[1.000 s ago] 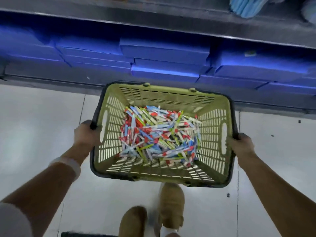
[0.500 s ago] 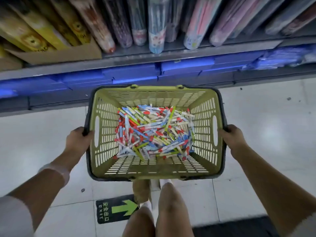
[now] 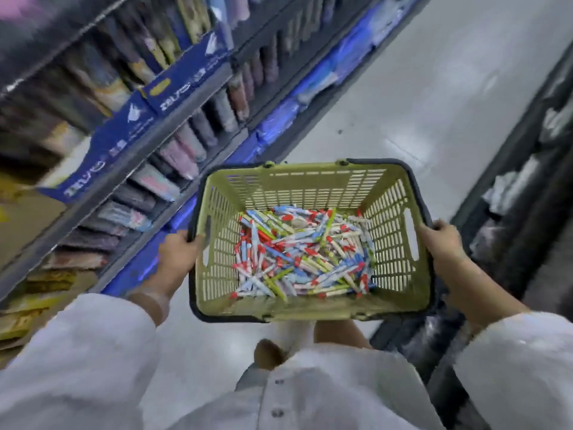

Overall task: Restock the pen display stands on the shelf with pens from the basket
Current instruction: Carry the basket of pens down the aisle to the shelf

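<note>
An olive-green plastic basket [image 3: 310, 181] with a dark rim hangs in front of me at waist height. Its bottom holds a loose heap of pens [image 3: 302, 252] in red, blue, white and yellow-green. My left hand [image 3: 178, 252] grips the basket's left rim, fingers curled over the edge. My right hand [image 3: 443, 240] grips the right rim the same way. No pen display stand is recognisable in the blurred view.
A tall shelf unit [image 3: 124, 169] runs along my left, packed with wrapped goods and blue cartons [image 3: 183, 85]. Another dark shelf [image 3: 521, 187] stands on the right. A grey tiled aisle floor [image 3: 418, 97] stretches ahead between them.
The view has swung from facing the shelf to looking down the aisle, with the shelf now on my left. Both hands keep the same grip on the basket.
</note>
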Demonstrator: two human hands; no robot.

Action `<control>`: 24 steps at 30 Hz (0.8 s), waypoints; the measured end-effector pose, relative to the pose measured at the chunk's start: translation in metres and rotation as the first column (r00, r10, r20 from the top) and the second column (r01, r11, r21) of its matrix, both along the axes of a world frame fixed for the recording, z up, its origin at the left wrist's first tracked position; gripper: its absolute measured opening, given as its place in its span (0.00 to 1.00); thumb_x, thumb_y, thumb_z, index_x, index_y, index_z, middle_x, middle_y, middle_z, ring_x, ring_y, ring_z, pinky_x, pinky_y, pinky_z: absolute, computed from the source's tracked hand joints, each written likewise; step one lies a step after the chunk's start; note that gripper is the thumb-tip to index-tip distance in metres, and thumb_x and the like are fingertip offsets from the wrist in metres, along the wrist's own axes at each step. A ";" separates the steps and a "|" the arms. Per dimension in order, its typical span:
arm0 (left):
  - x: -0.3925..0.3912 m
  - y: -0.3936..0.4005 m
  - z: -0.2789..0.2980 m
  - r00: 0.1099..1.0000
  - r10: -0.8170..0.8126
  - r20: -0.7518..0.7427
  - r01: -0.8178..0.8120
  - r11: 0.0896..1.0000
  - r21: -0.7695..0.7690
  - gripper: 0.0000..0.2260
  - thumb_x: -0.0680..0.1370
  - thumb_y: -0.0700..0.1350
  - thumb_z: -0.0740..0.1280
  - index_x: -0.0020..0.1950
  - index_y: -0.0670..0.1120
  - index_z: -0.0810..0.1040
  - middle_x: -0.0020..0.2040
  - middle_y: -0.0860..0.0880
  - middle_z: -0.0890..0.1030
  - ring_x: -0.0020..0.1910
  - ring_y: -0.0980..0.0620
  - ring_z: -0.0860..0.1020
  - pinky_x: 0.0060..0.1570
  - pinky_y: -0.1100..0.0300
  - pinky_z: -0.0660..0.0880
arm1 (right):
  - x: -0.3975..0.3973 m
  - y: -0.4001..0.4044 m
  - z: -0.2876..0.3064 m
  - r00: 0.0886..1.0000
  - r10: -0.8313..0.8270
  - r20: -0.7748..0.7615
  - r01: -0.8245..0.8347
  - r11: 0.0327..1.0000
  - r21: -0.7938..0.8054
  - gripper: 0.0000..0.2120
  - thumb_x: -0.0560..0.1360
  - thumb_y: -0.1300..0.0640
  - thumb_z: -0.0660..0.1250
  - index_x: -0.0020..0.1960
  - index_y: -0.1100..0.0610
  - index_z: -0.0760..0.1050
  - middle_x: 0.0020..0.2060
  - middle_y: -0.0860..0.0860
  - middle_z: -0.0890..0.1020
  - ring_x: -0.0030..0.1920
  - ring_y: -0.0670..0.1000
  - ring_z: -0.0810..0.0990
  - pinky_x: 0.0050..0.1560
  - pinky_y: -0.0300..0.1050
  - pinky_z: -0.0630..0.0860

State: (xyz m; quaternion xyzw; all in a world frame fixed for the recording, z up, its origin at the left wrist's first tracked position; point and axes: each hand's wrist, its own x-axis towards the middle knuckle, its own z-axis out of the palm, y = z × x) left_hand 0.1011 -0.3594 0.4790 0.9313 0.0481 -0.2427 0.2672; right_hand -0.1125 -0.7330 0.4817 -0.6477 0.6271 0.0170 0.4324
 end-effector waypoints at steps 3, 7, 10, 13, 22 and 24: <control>0.041 -0.103 0.017 0.988 -0.140 0.059 0.139 0.990 0.031 0.13 0.76 0.43 0.67 0.44 0.32 0.79 0.36 0.34 0.76 0.39 0.44 0.77 0.36 0.54 0.63 | -0.007 -0.065 0.008 0.984 -0.166 0.063 0.167 0.986 -0.015 0.10 0.76 0.57 0.63 0.52 0.63 0.74 0.41 0.58 0.76 0.36 0.54 0.74 0.38 0.47 0.72; 0.090 -0.236 0.024 0.972 -0.215 0.091 0.214 0.977 0.020 0.12 0.76 0.42 0.67 0.45 0.32 0.79 0.40 0.32 0.79 0.44 0.41 0.79 0.40 0.50 0.70 | 0.004 -0.160 0.015 0.936 -0.320 0.146 0.315 0.947 0.056 0.09 0.76 0.58 0.63 0.52 0.64 0.73 0.38 0.56 0.77 0.33 0.52 0.74 0.35 0.43 0.72; 0.124 -0.331 0.035 0.950 -0.279 0.139 0.279 0.960 0.020 0.10 0.76 0.41 0.67 0.43 0.34 0.79 0.39 0.34 0.77 0.41 0.46 0.75 0.39 0.53 0.66 | 0.020 -0.232 0.025 0.906 -0.386 0.173 0.379 0.923 0.074 0.06 0.77 0.58 0.62 0.48 0.62 0.71 0.43 0.60 0.77 0.35 0.54 0.75 0.38 0.47 0.73; 0.160 -0.421 0.043 0.926 -0.318 0.204 0.320 0.947 0.022 0.12 0.76 0.43 0.67 0.46 0.32 0.79 0.38 0.34 0.77 0.39 0.46 0.73 0.39 0.53 0.66 | 0.040 -0.301 0.038 0.862 -0.454 0.223 0.448 0.890 0.080 0.09 0.77 0.58 0.62 0.54 0.63 0.72 0.45 0.59 0.77 0.43 0.57 0.78 0.45 0.53 0.77; 0.281 -0.708 0.030 0.846 -0.477 0.239 0.503 0.862 -0.062 0.13 0.75 0.45 0.68 0.45 0.34 0.79 0.40 0.33 0.80 0.46 0.39 0.79 0.40 0.53 0.70 | 0.114 -0.532 0.038 0.775 -0.588 0.232 0.592 0.804 0.057 0.05 0.75 0.58 0.63 0.48 0.59 0.72 0.36 0.54 0.75 0.38 0.54 0.75 0.43 0.48 0.74; 0.307 -0.777 0.028 0.822 -0.524 0.223 0.545 0.837 -0.041 0.13 0.75 0.46 0.68 0.42 0.35 0.79 0.43 0.32 0.80 0.47 0.36 0.79 0.42 0.51 0.71 | 0.130 -0.590 0.040 0.759 -0.615 0.213 0.616 0.784 0.069 0.04 0.75 0.58 0.63 0.47 0.60 0.72 0.36 0.56 0.74 0.37 0.54 0.74 0.40 0.46 0.73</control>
